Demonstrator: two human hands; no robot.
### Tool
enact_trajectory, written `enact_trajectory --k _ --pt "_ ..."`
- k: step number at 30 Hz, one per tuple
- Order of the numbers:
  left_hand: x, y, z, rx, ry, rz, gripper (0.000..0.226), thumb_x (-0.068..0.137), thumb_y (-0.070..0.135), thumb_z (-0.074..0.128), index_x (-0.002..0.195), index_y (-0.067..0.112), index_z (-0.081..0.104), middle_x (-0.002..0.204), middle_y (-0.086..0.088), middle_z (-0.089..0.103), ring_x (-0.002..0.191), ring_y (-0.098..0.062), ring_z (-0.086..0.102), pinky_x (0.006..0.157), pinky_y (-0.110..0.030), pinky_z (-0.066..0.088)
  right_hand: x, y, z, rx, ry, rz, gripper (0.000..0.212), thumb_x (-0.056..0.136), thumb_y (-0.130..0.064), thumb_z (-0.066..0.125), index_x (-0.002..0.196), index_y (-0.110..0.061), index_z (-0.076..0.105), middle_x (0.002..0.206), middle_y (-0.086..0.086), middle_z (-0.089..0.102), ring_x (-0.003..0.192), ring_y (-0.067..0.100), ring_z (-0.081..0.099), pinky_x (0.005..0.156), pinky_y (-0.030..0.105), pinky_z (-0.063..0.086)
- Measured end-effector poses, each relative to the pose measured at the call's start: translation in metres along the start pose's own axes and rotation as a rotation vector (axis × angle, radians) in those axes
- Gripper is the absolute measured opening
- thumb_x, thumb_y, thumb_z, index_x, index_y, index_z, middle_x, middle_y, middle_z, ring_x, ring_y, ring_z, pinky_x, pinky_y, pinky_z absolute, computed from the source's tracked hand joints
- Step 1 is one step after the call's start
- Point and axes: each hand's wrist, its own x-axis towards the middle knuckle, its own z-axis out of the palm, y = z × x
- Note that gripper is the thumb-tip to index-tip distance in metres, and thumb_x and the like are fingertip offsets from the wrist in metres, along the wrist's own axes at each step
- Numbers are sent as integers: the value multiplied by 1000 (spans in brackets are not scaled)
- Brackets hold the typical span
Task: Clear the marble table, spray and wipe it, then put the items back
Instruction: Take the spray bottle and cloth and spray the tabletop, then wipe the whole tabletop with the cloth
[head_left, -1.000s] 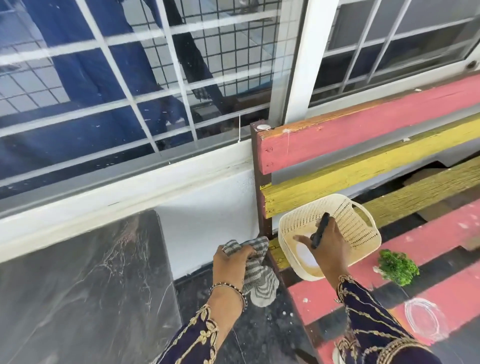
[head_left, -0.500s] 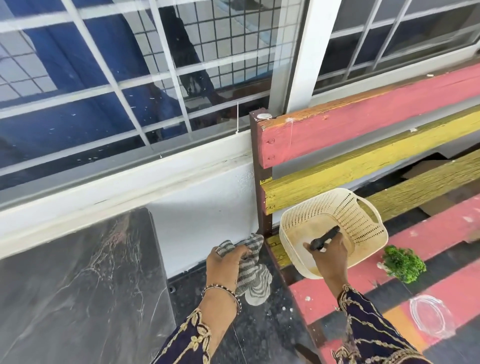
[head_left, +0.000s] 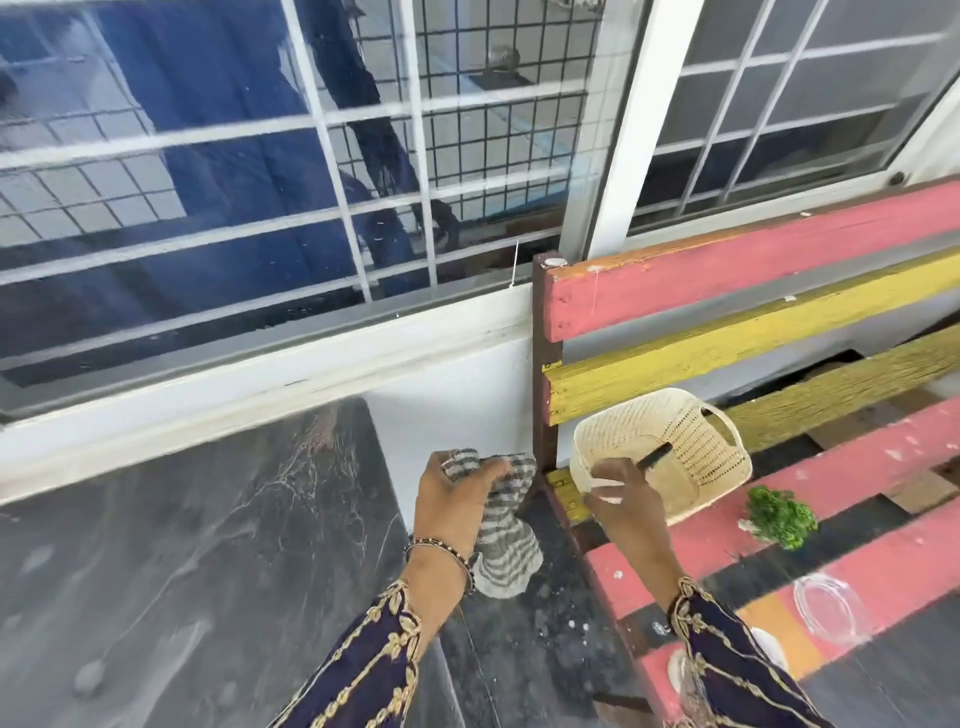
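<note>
left hand (head_left: 457, 499): fingers curled round the striped cloth (head_left: 506, 525), which is bunched, with its tail hanging below the hand close to the floor (head_left: 519, 649).
right hand (head_left: 631, 506): pinching a black pen (head_left: 655, 455), tip angled up and away into the cream basket (head_left: 696, 447). The basket sits tilted just beyond this hand, on the painted slat desk (head_left: 857, 457). Its near rim is blurred, so I can't tell if the fingers also hook the rim or hold only the pen.

Further right of the right hand are a green sprig (head_left: 779, 517) and a clear round lid (head_left: 828, 605), both on the slats. The marble desk (head_left: 182, 545) is well left of the left hand, streaked and probably damp.

Risks, as I read it:
- A loose pinch could drop the pen, and the gaps between slats would swallow it.
- The basket is tilted at the desk's end, so a one-sided lift could tip it.
- If the cloth tail brushes the floor, it carries grit back to the marble.
- Items returned onto wet marble would leave rings.
</note>
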Motion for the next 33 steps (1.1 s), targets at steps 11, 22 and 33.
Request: enact_trajectory --k 11,22,33 --pt "-158 31 -201 -48 -46 306 21 79 11 74 94 17 61 83 -13 73 69 -19 62 67 -28 50 -160 -163 45 -183 -622 -353 36 79 -44 84 108 -59 68 108 -33 66 107 -3 60 88 5 43" --pt "-298 -30 -454 380 366 241 33 77 46 73 97 20 72 73 -5 76 58 -16 65 56 -25 49 -320 -259 108 -5 -814 -409 60 73 -74 76 106 -23 80 103 3 80 104 19 74 79 21 58" --pt "-339 -79 -495 -268 341 78 16 84 26 69 79 11 73 80 -12 71 66 -27 70 59 -40 61 -479 -340 212 -292 -931 -798 68 91 -80 40 118 -24 69 88 11 74 76 21 69 72 39 53"
